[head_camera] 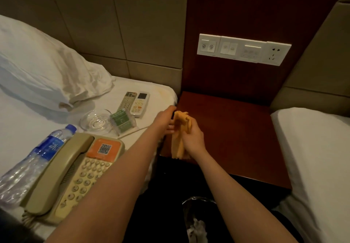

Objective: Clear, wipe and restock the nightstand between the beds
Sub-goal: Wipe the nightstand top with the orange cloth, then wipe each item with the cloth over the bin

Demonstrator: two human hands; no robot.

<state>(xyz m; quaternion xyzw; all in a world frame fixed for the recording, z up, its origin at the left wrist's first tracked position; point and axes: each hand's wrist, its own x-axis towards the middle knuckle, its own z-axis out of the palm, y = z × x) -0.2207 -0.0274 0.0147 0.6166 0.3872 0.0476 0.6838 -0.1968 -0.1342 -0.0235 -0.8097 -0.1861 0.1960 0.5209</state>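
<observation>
Centre frame — right hand (193, 138) clenched round a bunched yellow cloth (180, 134), at the left front edge of the nightstand (236, 129). Left hand (166, 119) meets the cloth's top; pinching or merely touching, cannot tell. Lower left, on the bed (22, 114) — telephone (75, 172), water bottle (36, 159), glass ashtray (95, 122), two remotes (140, 102).

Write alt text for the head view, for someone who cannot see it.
A right hand grips a yellow cloth, the left hand touching it, at a nightstand. On the bed left of it lie a telephone, water bottle, glass ashtray and two remotes.
</observation>
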